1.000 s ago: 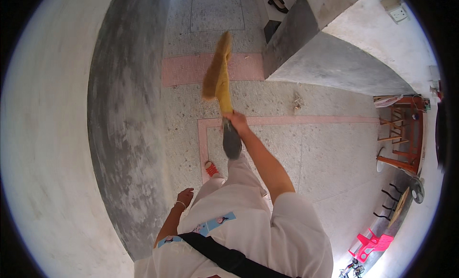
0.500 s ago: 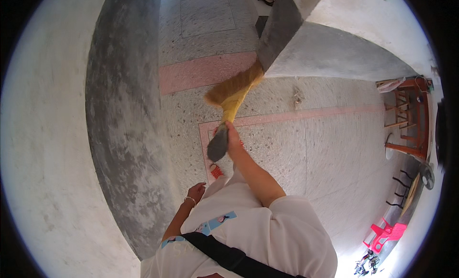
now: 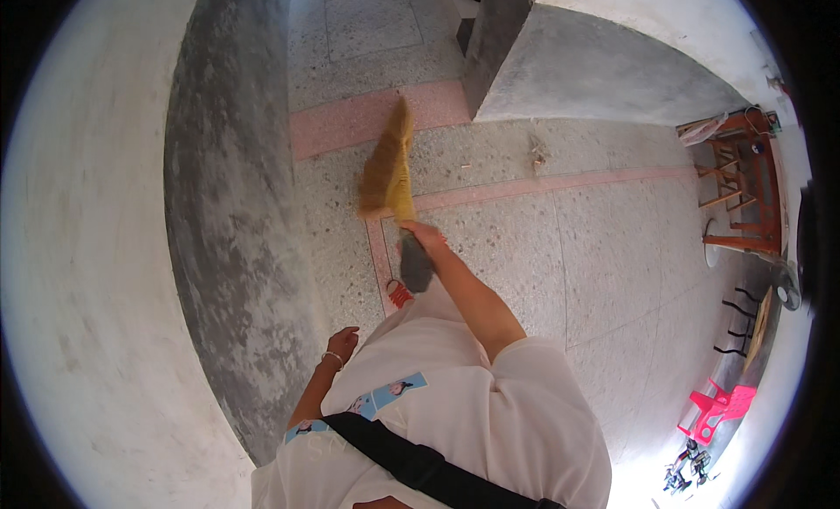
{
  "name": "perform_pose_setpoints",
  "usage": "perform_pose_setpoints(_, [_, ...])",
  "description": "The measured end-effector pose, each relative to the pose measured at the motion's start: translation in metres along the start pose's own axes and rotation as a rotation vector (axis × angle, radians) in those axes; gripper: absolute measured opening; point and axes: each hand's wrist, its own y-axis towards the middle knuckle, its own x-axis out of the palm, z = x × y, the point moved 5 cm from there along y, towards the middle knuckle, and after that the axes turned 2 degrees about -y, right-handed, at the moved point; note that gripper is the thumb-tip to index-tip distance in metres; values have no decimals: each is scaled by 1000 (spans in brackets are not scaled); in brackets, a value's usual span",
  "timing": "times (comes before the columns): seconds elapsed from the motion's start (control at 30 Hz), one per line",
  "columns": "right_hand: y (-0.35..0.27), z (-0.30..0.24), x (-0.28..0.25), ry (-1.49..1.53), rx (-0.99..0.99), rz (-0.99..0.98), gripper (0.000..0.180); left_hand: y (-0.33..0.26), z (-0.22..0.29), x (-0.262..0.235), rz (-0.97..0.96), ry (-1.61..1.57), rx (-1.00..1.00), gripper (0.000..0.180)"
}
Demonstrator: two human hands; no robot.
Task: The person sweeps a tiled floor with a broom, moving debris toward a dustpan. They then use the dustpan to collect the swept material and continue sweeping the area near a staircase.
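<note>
My right hand (image 3: 427,238) is closed around the handle of a broom (image 3: 391,172). The broom has tan-brown bristles, a yellow binding and a dark grey handle whose end comes back toward me. Its bristles point away and to the left, over the speckled floor near a pink band; whether they touch the floor I cannot tell. My left hand (image 3: 343,343), with a pale bracelet at the wrist, hangs at my left side. It holds nothing, and its fingers are loosely bent, not in a fist.
A small heap of debris (image 3: 537,150) and a little scrap (image 3: 466,166) lie on the floor ahead. The grey-based wall (image 3: 236,220) runs close on my left; a wall corner (image 3: 477,106) juts out ahead. Wooden furniture (image 3: 744,194) and a pink plastic chair (image 3: 717,408) stand at right.
The broom head has swung left, away from the wall corner, and its bristles now point more straight ahead. My right hand keeps its grip. My left hand has shifted slightly left.
</note>
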Motion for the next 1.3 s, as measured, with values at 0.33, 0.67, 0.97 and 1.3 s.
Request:
perform_pose_setpoints(0.33, [-159,16,-31,364,-30,150,26,-28,-16,16,-37,66,-27,25])
perform_pose_setpoints(0.67, [-184,65,-75,-123,89,44,24,-23,0,29,-57,111,-73,26])
perform_pose_setpoints(0.97, [-237,30,-241,-240,125,144,24,-14,19,76,-12,76,14,25])
perform_pose_setpoints(1.3, [-286,-31,-305,-558,-101,227,40,-12,95,150,-139,239,-21,26])
